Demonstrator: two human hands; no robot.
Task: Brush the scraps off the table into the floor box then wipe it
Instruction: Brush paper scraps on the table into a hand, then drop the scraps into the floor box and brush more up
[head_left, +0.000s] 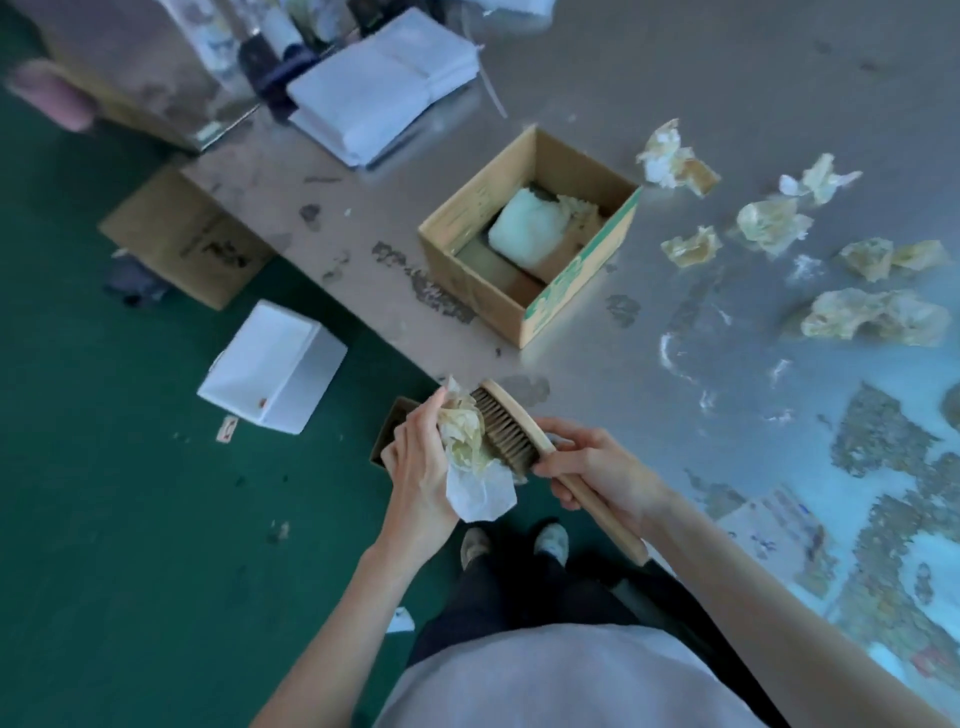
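My right hand (597, 475) grips the handle of a wooden brush (511, 431) at the table's near edge. Its bristles press against a wad of crumpled yellowish paper scraps (467, 441). My left hand (418, 467) cups that wad from the left, just off the table edge. Under my left hand, a small dark floor box (389, 428) is partly hidden. Several more crumpled scraps (878, 314) lie on the grey, worn table (675, 78) to the right.
An open cardboard box (467, 244) holding a pale lump stands on the table. A stack of white bags (384, 93) lies at the back. On the green floor sit a white box (272, 369) and a flat cardboard box (182, 239). My feet (514, 543) stand below the edge.
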